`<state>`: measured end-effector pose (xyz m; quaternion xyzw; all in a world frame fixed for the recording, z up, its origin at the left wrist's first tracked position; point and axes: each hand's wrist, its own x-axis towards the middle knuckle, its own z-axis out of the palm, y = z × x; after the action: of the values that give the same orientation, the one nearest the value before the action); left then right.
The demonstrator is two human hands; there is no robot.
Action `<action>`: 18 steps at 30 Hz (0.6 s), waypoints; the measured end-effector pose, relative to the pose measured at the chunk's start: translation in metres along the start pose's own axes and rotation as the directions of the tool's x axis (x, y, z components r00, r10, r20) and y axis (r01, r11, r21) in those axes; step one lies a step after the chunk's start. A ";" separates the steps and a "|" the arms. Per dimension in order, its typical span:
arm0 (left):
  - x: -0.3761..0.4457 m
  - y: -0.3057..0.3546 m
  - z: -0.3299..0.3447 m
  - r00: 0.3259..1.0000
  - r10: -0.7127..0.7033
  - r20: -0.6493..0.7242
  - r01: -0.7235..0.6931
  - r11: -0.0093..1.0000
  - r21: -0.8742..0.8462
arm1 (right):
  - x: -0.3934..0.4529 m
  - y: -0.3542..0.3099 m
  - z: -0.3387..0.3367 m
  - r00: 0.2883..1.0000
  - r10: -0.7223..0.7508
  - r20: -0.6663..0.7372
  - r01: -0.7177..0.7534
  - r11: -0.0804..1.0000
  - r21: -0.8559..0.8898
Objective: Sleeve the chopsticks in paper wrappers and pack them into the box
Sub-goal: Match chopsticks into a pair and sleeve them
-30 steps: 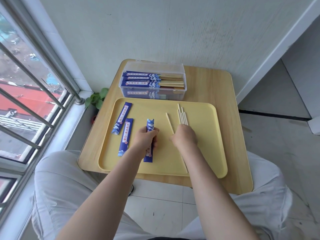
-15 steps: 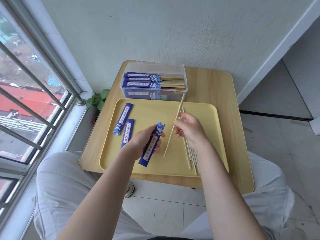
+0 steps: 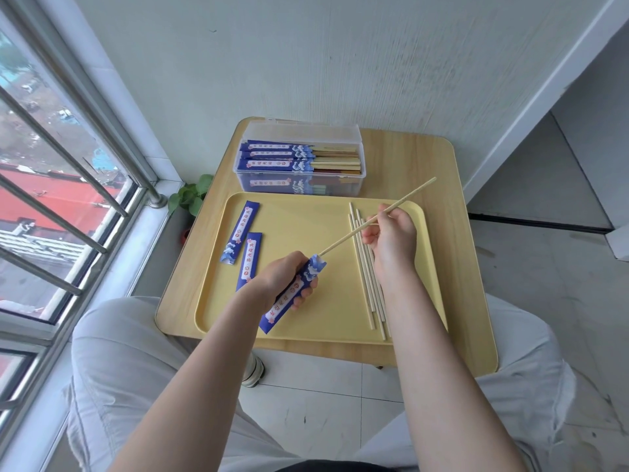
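Note:
My left hand grips a blue paper wrapper above the yellow tray, its open end tilted up to the right. My right hand pinches a pale wooden chopstick that slants from upper right down to the wrapper's mouth, its tip right at the opening. Several bare chopsticks lie on the tray under my right hand. Two more blue wrappers lie on the tray's left part. The clear plastic box behind the tray holds several sleeved chopsticks.
The tray sits on a small wooden table against a pale wall. A barred window runs along the left, with a small green plant in the corner below. My knees sit under the table's near edge.
Both hands lifted off the tray. My left hand raised and tilted the wrapper; my right hand picked up one chopstick and swung its tip down to the wrapper's opening.

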<state>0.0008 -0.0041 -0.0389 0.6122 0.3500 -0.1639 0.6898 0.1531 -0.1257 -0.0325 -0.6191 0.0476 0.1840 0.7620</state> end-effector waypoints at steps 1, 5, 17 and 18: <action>0.000 -0.001 -0.001 1.000 0.003 -0.008 -0.003 1.000 0.003 | 0.000 0.000 -0.001 1.000 -0.002 0.005 0.002 1.000 -0.009; 0.000 0.001 0.002 0.999 0.016 -0.037 -0.017 1.000 -0.016 | -0.005 0.004 0.001 0.991 0.045 0.123 -0.028 0.990 -0.139; 0.001 0.002 0.007 0.995 -0.010 -0.102 0.004 0.998 -0.060 | -0.018 0.011 0.005 0.930 0.200 0.310 -0.049 0.899 -0.434; 0.001 0.002 0.007 0.995 -0.005 -0.101 -0.001 0.998 -0.060 | -0.019 0.010 0.005 0.931 0.185 0.313 -0.037 0.905 -0.424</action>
<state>0.0049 -0.0104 -0.0376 0.5984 0.3899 -0.1227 0.6891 0.1313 -0.1236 -0.0353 -0.7193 -0.0911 0.3396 0.5991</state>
